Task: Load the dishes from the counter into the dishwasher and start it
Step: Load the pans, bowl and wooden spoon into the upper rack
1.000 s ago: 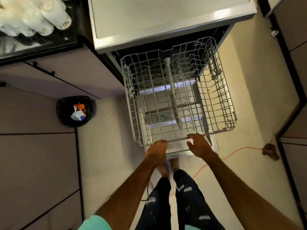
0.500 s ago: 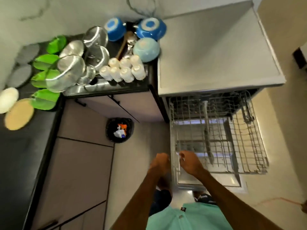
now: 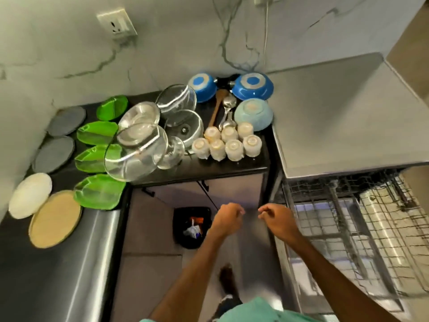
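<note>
Off the grey wire rack (image 3: 371,228), left hand (image 3: 226,218) and right hand (image 3: 279,219) hover centre-frame, slack, empty, probably bound for white upturned cups (image 3: 228,142).

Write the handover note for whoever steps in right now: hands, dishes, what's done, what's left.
Hands: left hand and right hand both empty, fingers loosely curled, in front of the counter.
Dishes: cups, glass bowls, green plates, blue bowls and spoons sit on the counter.
Done: dishwasher rack pulled out, no dishes visible in it.
Left: load everything, close, start.
</note>
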### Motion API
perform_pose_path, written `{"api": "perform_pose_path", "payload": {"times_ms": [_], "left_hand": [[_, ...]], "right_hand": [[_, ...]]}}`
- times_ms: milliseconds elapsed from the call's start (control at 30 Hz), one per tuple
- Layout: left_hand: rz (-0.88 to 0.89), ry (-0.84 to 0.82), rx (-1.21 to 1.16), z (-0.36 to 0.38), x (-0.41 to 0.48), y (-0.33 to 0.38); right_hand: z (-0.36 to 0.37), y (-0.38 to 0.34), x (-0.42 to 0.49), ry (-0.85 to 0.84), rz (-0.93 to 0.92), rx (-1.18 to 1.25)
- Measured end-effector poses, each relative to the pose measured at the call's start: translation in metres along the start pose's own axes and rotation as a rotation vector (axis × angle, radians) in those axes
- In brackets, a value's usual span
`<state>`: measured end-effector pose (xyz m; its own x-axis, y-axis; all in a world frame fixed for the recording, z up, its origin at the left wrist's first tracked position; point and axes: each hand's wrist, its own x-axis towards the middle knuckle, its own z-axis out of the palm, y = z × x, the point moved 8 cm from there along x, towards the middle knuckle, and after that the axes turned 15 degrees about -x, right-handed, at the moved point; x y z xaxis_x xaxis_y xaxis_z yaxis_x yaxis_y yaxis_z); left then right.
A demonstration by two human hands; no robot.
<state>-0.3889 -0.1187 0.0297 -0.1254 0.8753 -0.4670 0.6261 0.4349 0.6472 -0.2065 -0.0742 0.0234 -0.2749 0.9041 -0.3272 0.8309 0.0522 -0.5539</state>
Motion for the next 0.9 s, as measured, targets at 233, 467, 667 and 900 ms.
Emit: {"api": "perform_pose_path", "payload": {"times_ms": [233, 467, 667, 900], "left_hand": [[0.131, 0.02, -0.115, -0.123, 0.038, 0.001], [0.255, -0.007, -0.177, -0.154, 0.061, 0.041], [0.385, 0.172, -0.163, -0.186, 0.109, 0.1], [0.368, 0.31, -0.133, -0.221, 0.203, 0.149]], "right_hand": [[-0.015, -0.1, 0.048, 0.112, -0.004, 0.092], [-0.055, -0.139, 0.084, 0.199, -0.03, 0.133], [-0.121, -0.148, 0.14, 0.352, -0.056, 0.157], [-0.185, -0.131, 0.238, 0.455, -0.039, 0.227]]}}
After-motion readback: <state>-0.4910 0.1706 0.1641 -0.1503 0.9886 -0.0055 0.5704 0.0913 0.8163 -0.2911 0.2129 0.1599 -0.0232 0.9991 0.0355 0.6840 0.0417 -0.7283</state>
